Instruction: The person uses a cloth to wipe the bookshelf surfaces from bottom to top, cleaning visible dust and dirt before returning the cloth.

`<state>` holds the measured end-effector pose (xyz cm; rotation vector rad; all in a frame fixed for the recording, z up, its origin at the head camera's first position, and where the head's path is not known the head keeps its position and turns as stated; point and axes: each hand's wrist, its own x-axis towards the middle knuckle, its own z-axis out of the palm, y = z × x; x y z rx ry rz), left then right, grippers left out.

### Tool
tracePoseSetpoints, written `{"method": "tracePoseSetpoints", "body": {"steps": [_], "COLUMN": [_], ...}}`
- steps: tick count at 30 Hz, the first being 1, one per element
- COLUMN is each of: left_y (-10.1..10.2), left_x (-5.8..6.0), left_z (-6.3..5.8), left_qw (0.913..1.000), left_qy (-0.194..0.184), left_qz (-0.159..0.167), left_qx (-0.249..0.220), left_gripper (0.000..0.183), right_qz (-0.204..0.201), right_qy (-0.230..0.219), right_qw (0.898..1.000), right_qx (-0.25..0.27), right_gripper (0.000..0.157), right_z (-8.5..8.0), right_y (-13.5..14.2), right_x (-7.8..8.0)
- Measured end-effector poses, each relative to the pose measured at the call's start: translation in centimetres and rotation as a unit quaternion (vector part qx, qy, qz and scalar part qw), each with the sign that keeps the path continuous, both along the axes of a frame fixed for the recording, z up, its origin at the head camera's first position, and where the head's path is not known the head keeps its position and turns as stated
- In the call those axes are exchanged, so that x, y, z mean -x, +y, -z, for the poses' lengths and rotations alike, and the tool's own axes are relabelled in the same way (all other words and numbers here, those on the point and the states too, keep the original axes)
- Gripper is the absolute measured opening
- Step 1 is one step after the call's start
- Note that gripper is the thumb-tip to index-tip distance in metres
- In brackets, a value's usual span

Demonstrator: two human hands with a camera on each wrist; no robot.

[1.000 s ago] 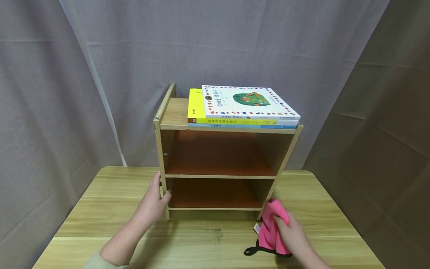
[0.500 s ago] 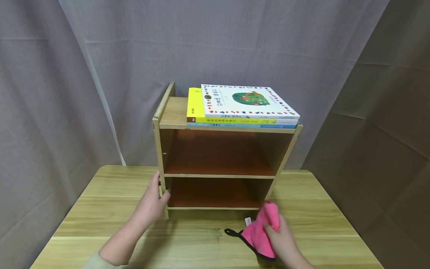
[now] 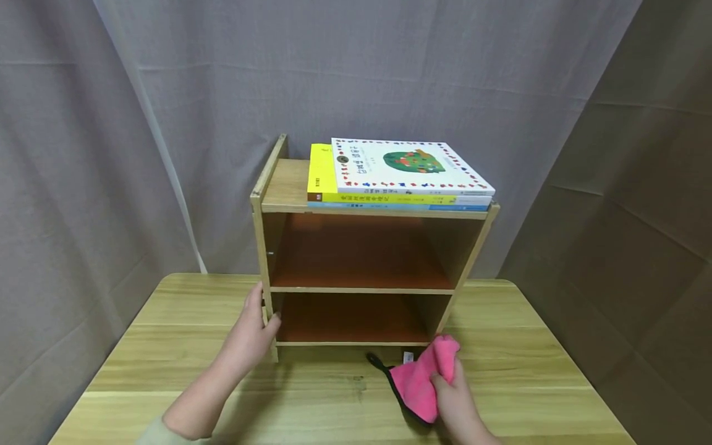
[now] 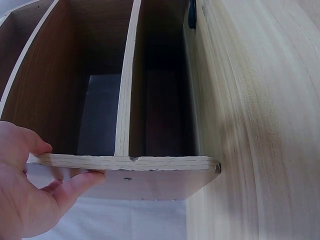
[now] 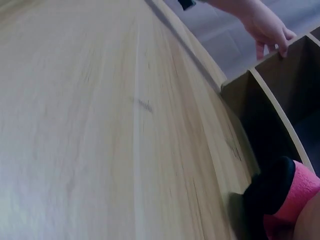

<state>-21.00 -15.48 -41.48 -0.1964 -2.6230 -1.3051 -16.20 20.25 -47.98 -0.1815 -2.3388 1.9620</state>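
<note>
On a table (image 3: 133,371), the left hand (image 3: 251,330) grips the left side of a wooden shelf (image 3: 361,290), best held firm so it should not shift against the pink cloth (image 3: 414,383) the right hand (image 3: 457,405) pinches near its lower right corner.

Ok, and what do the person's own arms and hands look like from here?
The left hand and right hand are both ungloved. A pale grey-green sleeve ends partway along the left forearm; no sleeve shows on the visible right forearm. I see no markings or jewellery on either.
</note>
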Motion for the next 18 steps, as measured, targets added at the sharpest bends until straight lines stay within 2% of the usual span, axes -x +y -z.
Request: {"method": "tracePoseSetpoints", "body": {"steps": [6,9,13,16,18], "left_y": [0.0,0.0,0.0,0.0,0.0], "left_x": [-0.1,-0.1,-0.2,-0.2,-0.2], "left_z": [-0.1,-0.1,-0.1,-0.1,-0.1], "left_qw": [1.0,1.0,1.0,0.9999,0.9999], "left_qy": [-0.005,-0.004,-0.005,-0.008,-0.009], "left_qz": [-0.002,0.0,-0.002,-0.003,-0.002], "left_qx": [0.007,0.008,0.008,0.008,0.008], "left_gripper": [0.074,0.074,0.074,0.074,0.075], "right_qz": [-0.019,-0.035,-0.04,-0.036,-0.035], "right_qy": [-0.007,-0.016,-0.035,-0.04,-0.039], "right_qw": [1.0,0.999,0.997,0.998,0.999], "right_qx": [0.008,0.028,0.049,0.035,0.017], "right_gripper": [0.063,0.063,0.055,0.054,0.058], "right_z": [0.1,0.0,-0.2,-0.2,-0.2], "right_y": [-0.7,-0.8,-1.0,-1.2,-1.2], "right_x": [-0.4,-0.8,-1.1,-1.2,-1.3]}}
